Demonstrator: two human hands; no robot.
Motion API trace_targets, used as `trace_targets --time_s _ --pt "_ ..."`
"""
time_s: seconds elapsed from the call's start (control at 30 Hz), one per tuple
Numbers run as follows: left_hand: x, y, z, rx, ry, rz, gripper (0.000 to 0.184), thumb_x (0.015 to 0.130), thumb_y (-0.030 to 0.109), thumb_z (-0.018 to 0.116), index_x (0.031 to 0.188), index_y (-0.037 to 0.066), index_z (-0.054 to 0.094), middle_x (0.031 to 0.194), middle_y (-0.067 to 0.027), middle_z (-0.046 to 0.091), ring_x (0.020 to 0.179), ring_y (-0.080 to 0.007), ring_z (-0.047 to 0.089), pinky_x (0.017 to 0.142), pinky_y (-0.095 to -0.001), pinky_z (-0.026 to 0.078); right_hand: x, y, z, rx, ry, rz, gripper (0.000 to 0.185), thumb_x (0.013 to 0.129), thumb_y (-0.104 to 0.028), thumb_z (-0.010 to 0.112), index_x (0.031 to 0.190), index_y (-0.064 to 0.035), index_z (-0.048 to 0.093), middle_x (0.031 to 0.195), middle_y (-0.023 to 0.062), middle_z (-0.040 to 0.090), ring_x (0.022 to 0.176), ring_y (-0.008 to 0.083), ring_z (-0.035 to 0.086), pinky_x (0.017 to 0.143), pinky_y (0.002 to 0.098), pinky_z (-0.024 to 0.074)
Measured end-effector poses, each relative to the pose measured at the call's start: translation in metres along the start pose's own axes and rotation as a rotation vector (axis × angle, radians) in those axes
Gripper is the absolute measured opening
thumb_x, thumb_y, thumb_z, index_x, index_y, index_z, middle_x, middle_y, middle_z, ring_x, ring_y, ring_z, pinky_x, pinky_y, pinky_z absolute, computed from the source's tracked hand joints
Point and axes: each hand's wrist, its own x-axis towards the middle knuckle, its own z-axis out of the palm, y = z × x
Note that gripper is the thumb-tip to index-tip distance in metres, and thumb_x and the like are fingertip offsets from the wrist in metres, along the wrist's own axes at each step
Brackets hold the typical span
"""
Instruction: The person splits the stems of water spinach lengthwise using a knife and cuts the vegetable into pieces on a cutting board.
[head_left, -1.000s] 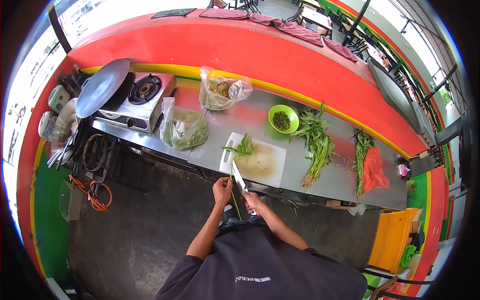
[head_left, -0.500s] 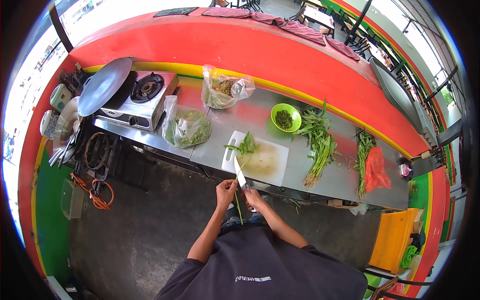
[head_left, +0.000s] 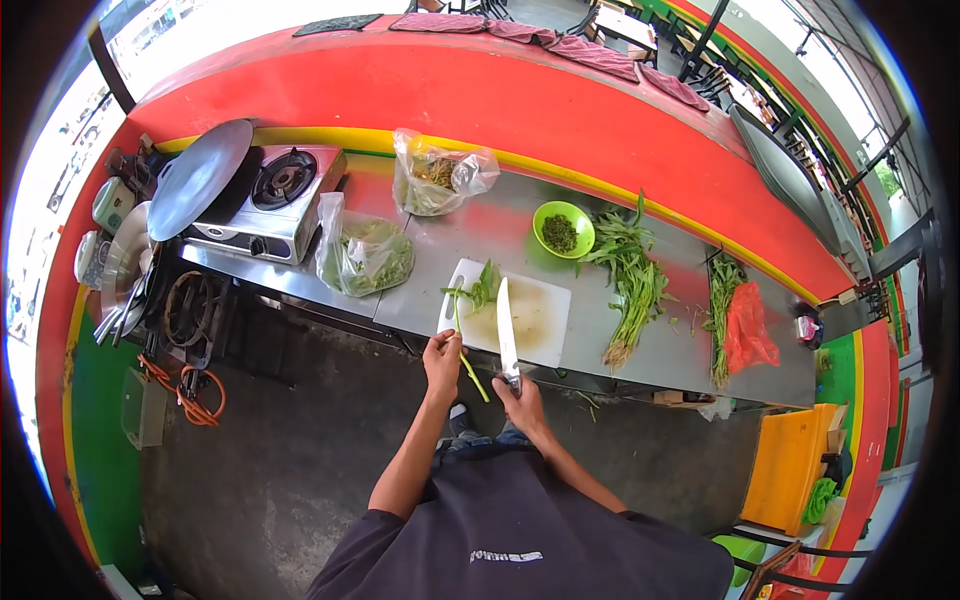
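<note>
My left hand (head_left: 442, 362) pinches a long green vegetable stem (head_left: 474, 378), whose lower end hangs past the counter edge. The stem's upper part reaches over the white cutting board (head_left: 548, 338). In my right hand (head_left: 521, 404) is the handle of a kitchen knife (head_left: 506, 325); its broad blade points away from me above the board, apart from the stem. Green leaves (head_left: 485, 284) lie on the board's upper left, near its handle slot. Just beyond the board sits a lime-green bowl (head_left: 588, 232) with small chopped dark green pieces inside.
Bunches of leafy greens (head_left: 635, 300) lie right of the board, near a red plastic bag (head_left: 750, 328). Clear bags hold greens (head_left: 368, 256) and other produce (head_left: 437, 180) to the left. A gas stove (head_left: 285, 190) and large wok (head_left: 200, 180) stand farther left.
The knife has moved away from the stem to the right and now points more straight ahead. My left hand has shifted slightly left and forward with the stem.
</note>
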Motion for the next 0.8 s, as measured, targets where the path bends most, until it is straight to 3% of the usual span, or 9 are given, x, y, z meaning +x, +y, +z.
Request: trace_targets --time_s 0.1,0.2,0.37,0.53,0.6,0.67,0.73,0.77,0.8 --pt "-0.001 -0.001 0.016 0.003 -0.008 0.008 0.031 0.095 0.018 0.069 0.118 0.0 0.057 0.078 -0.0032 0.064 0.066 -0.0072 0.056 0.057 -0.0211 0.04 -0.016 -0.046 -0.01 0.128 0.038 -0.151 0.034 0.086 -0.023 0.082 0.111 -0.0044 0.069 0.064 -0.0098 0.045 0.055 -0.0005 0.037 0.05 0.022 0.0318" --pt "-0.002 -0.004 0.031 0.028 -0.022 0.024 0.032 0.095 0.018 0.069 0.118 0.001 0.056 0.075 -0.0039 0.065 0.063 -0.0071 0.055 0.056 -0.0218 0.04 -0.02 -0.078 -0.014 0.078 0.084 -0.283 0.035 0.086 -0.017 0.082 0.114 -0.0036 0.067 0.063 -0.0101 0.047 0.055 -0.0014 0.039 0.049 0.0199 0.0297" --pt "-0.011 0.0 0.045 0.049 -0.041 0.024 0.029 0.096 0.015 0.068 0.117 0.001 0.053 0.074 -0.0052 0.066 0.062 -0.007 0.053 0.057 -0.0226 0.041 -0.014 -0.083 -0.016 0.163 0.142 -0.331 0.018 0.089 -0.012 0.079 0.097 0.0003 0.069 0.071 -0.0048 0.062 0.061 0.0003 0.052 0.053 0.0195 0.0401" --pt "-0.017 0.006 0.042 0.051 -0.058 0.026 0.027 0.096 0.016 0.068 0.114 0.001 0.056 0.073 -0.0053 0.066 0.061 -0.0071 0.052 0.055 -0.023 0.04 -0.008 -0.099 -0.03 0.192 0.135 -0.372 0.019 0.091 -0.014 0.077 0.095 0.001 0.065 0.069 -0.0017 0.063 0.057 0.0022 0.054 0.049 0.0202 0.041" --pt "-0.018 0.009 0.037 0.218 -0.145 -0.007 0.024 0.096 0.02 0.069 0.108 0.002 0.059 0.071 -0.0048 0.065 0.059 -0.0069 0.052 0.052 -0.0231 0.038 -0.01 -0.108 -0.039 0.313 0.054 -0.186 0.022 0.093 -0.02 0.075 0.092 -0.001 0.065 0.065 -0.0015 0.061 0.056 0.0043 0.056 0.05 0.0216 0.0414" --pt "-0.018 0.01 0.03 0.299 -0.184 -0.03 0.024 0.097 0.026 0.068 0.103 0.002 0.064 0.068 -0.0037 0.063 0.056 -0.0105 0.052 0.051 -0.0269 0.04 -0.007 -0.114 -0.043 0.309 0.022 -0.216 0.022 0.094 -0.021 0.074 0.093 -0.0017 0.063 0.064 0.0006 0.062 0.054 0.0065 0.059 0.048 0.0217 0.0436" --pt "-0.025 0.024 0.027 0.814 -0.235 0.183 0.028 0.097 0.031 0.067 0.102 0.004 0.069 0.065 -0.0023 0.062 0.056 -0.0162 0.056 0.054 -0.0312 0.044 -0.005 -0.122 -0.046 0.29 -0.004 -0.227 0.023 0.095 -0.023 0.073 0.093 -0.0021 0.064 0.064 0.0016 0.063 0.051 0.0061 0.056 0.046 0.0217 0.0408" --pt "-0.028 0.033 0.029 0.905 -0.247 0.229 0.029 0.1 0.032 0.064 0.101 0.004 0.073 0.074 -0.0051 0.065 0.065 -0.0212 0.063 0.063 -0.0345 0.05 -0.004 -0.125 -0.047 0.291 -0.004 -0.228 0.023 0.095 -0.023 0.073 0.093 -0.0021 0.064 0.064 0.0016 0.063 0.051 0.0061 0.056 0.046 0.0217 0.0408" --pt "-0.033 0.042 0.034 0.907 -0.247 0.229 0.029 0.1 0.032 0.064 0.101 0.004 0.073 0.074 -0.0051 0.065 0.065 -0.0212 0.063 0.063 -0.0345 0.05 -0.004 -0.129 -0.048 0.274 -0.03 -0.204 0.024 0.096 -0.025 0.072 0.093 -0.0023 0.063 0.064 0.002 0.064 0.05 0.0058 0.055 0.045 0.0217 0.0394"
